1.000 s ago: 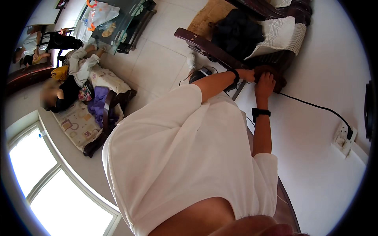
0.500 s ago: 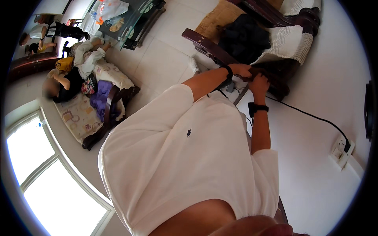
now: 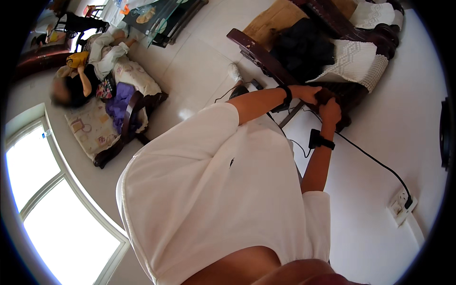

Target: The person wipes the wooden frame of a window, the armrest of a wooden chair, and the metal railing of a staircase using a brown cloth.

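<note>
At the near end of the dark wooden sofa (image 3: 259,52), my left hand (image 3: 306,93) reaches in with its fingers curled closed. Just right of it, my right hand (image 3: 330,112) is also closed, its knuckles turned up. Between them, and touched by both, is a small reddish-brown thing (image 3: 324,96); its kind, and whether it is loose or part of the armrest, I cannot make out. Dark bands circle both my wrists, and a small black box sits at the right one. A black cable (image 3: 370,151) runs from near my right hand to the wall outlet (image 3: 402,207).
Black cloth (image 3: 304,47) and a white woven cover (image 3: 354,61) lie on the sofa. A thin cord trails on the floor by my shoe (image 3: 234,72). Farther left, a person (image 3: 85,83) reclines on another sofa, near a glass table (image 3: 164,26). A white wall stands at right.
My hands and the brown thing have shifted right and slightly down in the view. More of the floor cord shows. The reclining person's arm has changed position near the yellow bag.
</note>
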`<state>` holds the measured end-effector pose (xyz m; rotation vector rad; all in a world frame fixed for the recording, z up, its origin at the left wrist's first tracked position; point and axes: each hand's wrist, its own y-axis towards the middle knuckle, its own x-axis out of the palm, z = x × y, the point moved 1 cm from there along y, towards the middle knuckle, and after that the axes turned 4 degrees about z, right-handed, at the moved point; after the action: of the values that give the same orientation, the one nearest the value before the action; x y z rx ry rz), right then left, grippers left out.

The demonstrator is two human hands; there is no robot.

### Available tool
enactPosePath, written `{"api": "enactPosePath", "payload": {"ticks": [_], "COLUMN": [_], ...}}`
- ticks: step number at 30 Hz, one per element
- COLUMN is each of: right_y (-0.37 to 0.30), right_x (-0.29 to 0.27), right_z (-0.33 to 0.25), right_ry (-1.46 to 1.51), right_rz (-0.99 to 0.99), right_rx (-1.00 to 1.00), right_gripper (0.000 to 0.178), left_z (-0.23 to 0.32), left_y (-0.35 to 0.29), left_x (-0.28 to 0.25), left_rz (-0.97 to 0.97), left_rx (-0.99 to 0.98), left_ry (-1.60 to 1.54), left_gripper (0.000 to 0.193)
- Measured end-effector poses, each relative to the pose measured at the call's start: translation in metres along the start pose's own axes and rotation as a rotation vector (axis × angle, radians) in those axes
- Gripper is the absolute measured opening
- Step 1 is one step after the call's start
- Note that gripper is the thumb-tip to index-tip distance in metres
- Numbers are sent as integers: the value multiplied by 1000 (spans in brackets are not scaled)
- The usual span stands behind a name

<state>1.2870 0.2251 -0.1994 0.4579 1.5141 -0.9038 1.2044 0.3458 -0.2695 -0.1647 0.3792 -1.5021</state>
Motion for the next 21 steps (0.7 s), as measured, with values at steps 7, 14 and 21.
{"api": "enactPosePath", "payload": {"ticks": [7,14,21], "right_y": [24,-11,-41], "right_x": [79,133,108], "right_z": [-15,-43,-96], "right_ry": [212,566,761], "right_rz": [-241,-326,-332], "right_rx": [22,-237,-137], "right_gripper": [75,58,51], "left_z": [-39,-84,-117], "left_y": [-19,-47,-85], "left_x": [-20,-45,-85], "left_rz": [82,-115,-206], "left_rx": [-50,-48,-81], "left_ry": [338,283,104], "left_gripper": [66,55,84]}}
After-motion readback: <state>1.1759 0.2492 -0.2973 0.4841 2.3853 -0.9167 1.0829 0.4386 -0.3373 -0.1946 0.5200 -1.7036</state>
